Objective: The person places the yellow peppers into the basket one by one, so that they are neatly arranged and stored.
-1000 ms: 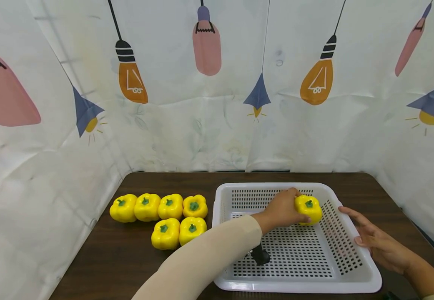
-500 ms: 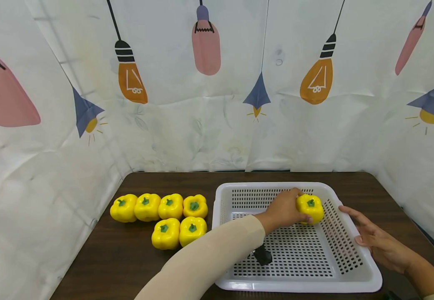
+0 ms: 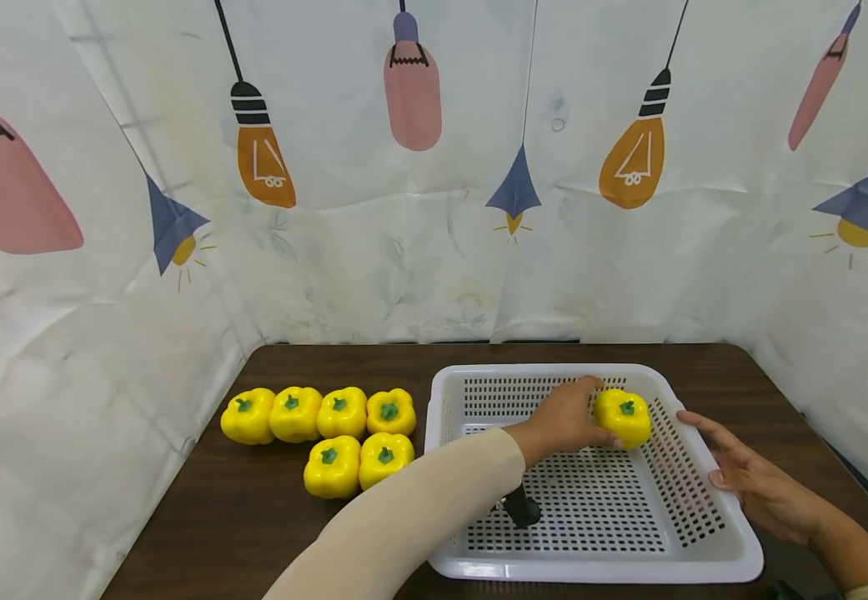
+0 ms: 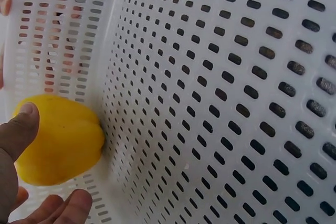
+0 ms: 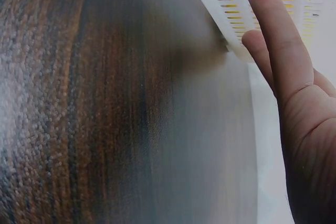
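A yellow bell pepper (image 3: pixel 624 418) with a green stem sits at the right end inside a white perforated plastic basket (image 3: pixel 599 575). My left hand (image 3: pixel 564 417) reaches into the basket from the left, thumb and fingers spread to either side of the pepper. In the left wrist view the thumb (image 4: pixel 26 121) overlaps the pepper's side, while the other fingers (image 4: pixel 76 205) stand apart from it. Outside the basket, my right hand (image 3: pixel 756 487) has its extended fingers at the right rim. The right wrist view shows those fingers (image 5: pixel 278 35) beside the perforated wall.
Several more yellow bell peppers (image 3: pixel 294 414) stand in two rows on the dark wooden table (image 3: pixel 201 517), left of the basket. A black device (image 3: pixel 521 507) hangs under my left wrist, over the basket floor. A printed white cloth (image 3: pixel 373 275) encloses the table's back and sides.
The pepper in the basket has shifted slightly right, toward the end wall, and my left thumb and fingers now cover less of it. The right hand has stayed at the rim.
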A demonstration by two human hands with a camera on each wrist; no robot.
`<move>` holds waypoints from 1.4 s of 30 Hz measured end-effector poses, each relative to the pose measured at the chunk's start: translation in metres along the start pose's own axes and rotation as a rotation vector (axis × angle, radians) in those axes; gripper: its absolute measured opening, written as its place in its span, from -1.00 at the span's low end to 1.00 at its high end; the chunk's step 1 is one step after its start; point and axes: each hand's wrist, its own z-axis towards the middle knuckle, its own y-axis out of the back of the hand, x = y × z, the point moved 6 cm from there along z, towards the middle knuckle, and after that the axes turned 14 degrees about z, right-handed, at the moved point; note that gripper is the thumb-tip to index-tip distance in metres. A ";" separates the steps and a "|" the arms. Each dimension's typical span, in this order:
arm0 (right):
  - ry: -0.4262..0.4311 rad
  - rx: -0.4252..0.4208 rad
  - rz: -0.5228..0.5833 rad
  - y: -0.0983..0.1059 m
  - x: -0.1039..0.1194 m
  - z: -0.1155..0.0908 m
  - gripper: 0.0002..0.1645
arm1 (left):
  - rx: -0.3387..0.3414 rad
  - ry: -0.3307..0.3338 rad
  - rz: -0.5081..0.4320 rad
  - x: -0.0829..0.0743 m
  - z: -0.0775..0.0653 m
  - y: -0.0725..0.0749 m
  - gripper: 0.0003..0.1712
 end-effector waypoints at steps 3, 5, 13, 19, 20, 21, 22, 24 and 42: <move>0.007 0.004 0.004 0.001 0.000 0.001 -0.10 | 0.012 0.003 0.012 0.001 -0.002 0.002 0.02; 0.011 0.011 0.010 0.000 0.001 0.001 -0.10 | 0.019 -0.001 0.021 0.000 -0.003 0.004 0.03; 0.012 -0.005 -0.003 0.001 0.003 -0.001 -0.09 | 0.039 -0.029 0.033 -0.002 -0.013 0.019 0.02; -0.014 -0.005 0.010 -0.002 0.002 -0.002 -0.09 | 0.063 -0.080 -0.010 -0.001 -0.022 0.039 0.01; -0.017 0.008 0.021 -0.002 0.002 -0.002 -0.09 | 0.068 -0.088 -0.022 0.000 -0.024 0.043 0.01; -0.020 0.015 0.028 -0.003 0.002 -0.002 -0.08 | 0.074 -0.097 -0.035 0.001 -0.026 0.047 0.00; -0.020 0.020 0.030 -0.003 0.002 -0.001 -0.08 | 0.081 -0.104 -0.049 0.003 -0.028 0.051 0.00; -0.022 0.032 0.036 -0.003 0.001 -0.001 -0.08 | 0.089 -0.121 -0.088 0.007 -0.032 0.060 -0.02; -0.022 0.060 0.044 -0.005 0.002 0.001 -0.07 | 0.043 -0.144 -0.287 0.058 -0.069 0.140 -0.06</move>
